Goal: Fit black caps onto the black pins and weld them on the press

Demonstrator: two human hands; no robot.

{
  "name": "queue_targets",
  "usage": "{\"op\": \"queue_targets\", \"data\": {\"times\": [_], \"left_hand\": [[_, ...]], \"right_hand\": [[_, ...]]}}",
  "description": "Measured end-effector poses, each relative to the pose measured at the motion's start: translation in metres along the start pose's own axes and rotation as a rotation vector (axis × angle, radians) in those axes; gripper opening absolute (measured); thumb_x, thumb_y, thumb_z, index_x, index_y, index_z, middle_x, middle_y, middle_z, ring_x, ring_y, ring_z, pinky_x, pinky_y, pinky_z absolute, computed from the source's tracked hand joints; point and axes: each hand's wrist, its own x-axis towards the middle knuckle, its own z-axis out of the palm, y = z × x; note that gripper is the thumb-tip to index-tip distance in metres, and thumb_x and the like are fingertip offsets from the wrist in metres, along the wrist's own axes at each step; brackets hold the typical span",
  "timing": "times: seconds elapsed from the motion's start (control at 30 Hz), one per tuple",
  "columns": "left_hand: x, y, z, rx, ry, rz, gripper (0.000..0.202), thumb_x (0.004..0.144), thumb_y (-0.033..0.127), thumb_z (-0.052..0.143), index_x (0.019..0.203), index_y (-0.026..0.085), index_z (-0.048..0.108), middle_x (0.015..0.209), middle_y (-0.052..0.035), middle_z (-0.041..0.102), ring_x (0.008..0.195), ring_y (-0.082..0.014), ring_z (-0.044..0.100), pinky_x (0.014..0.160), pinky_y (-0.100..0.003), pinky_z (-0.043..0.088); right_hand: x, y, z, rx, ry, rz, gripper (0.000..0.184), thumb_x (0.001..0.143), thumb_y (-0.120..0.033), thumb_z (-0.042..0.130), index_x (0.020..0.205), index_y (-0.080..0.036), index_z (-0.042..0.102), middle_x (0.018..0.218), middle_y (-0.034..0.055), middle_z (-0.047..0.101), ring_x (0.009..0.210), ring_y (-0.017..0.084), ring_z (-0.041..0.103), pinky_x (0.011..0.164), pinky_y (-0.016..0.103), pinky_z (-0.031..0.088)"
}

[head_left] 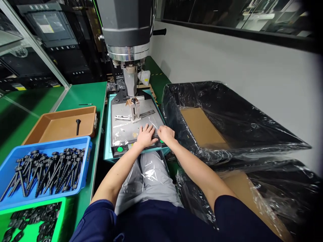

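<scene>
My left hand [146, 136] lies flat with fingers spread on the grey metal base plate [126, 126] of a press machine [127, 37]. Just to its right, my right hand [166, 133] rests on the plate's front right corner, fingers curled down over a green button that is mostly hidden. Neither hand holds a part. A small fixture [134, 108] stands in the middle of the plate under the machine's horn, with something seated in it. Another green button [120, 149] shows at the plate's front left.
On the green table at left sit a brown tray [50, 126] with one black pin, a blue tray [12, 158] with several black pins, and a green tray [30, 232] of black rings. Plastic-lined cardboard boxes [227, 134] stand to the right.
</scene>
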Motion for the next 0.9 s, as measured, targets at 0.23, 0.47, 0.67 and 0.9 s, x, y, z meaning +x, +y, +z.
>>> {"op": "queue_targets", "data": {"times": [0.23, 0.47, 0.67, 0.9], "left_hand": [[-0.003, -0.003, 0.007, 0.017, 0.0, 0.014, 0.076, 0.086, 0.056, 0.055, 0.15, 0.018, 0.036, 0.16, -0.0126, 0.029, 0.148, -0.0388, 0.02, 0.118, -0.063, 0.015], [-0.002, -0.004, 0.008, 0.03, 0.002, 0.017, 0.082, 0.084, 0.051, 0.059, 0.154, 0.02, 0.028, 0.16, -0.0139, 0.027, 0.148, -0.0395, 0.019, 0.117, -0.063, 0.016], [0.0, -0.002, 0.007, 0.098, -0.056, -0.003, 0.082, 0.082, 0.056, 0.061, 0.153, 0.032, 0.028, 0.162, -0.012, 0.021, 0.148, -0.0415, 0.016, 0.115, -0.066, 0.016], [0.003, 0.0, 0.006, 0.101, -0.09, -0.018, 0.086, 0.08, 0.062, 0.062, 0.153, 0.034, 0.027, 0.163, -0.0123, 0.018, 0.148, -0.0424, 0.013, 0.114, -0.068, 0.012]], "right_hand": [[0.013, 0.013, -0.015, -0.057, -0.115, -0.064, 0.027, 0.097, -0.03, 0.046, 0.099, -0.019, 0.071, 0.1, 0.0121, 0.073, 0.093, 0.025, 0.068, 0.075, 0.031, 0.046], [0.027, 0.016, -0.018, -0.085, -0.211, -0.129, 0.022, 0.097, -0.03, 0.051, 0.097, -0.019, 0.071, 0.106, 0.0121, 0.072, 0.1, 0.026, 0.066, 0.079, 0.032, 0.045], [0.02, 0.034, -0.02, -0.03, -0.067, 0.001, 0.026, 0.098, -0.027, 0.046, 0.099, -0.015, 0.069, 0.107, 0.0144, 0.07, 0.098, 0.025, 0.064, 0.078, 0.031, 0.044], [-0.071, 0.059, 0.023, 0.2, 0.051, 0.005, 0.02, 0.092, -0.036, 0.056, 0.089, -0.02, 0.066, 0.088, 0.0056, 0.066, 0.082, 0.021, 0.062, 0.072, 0.03, 0.043]]}}
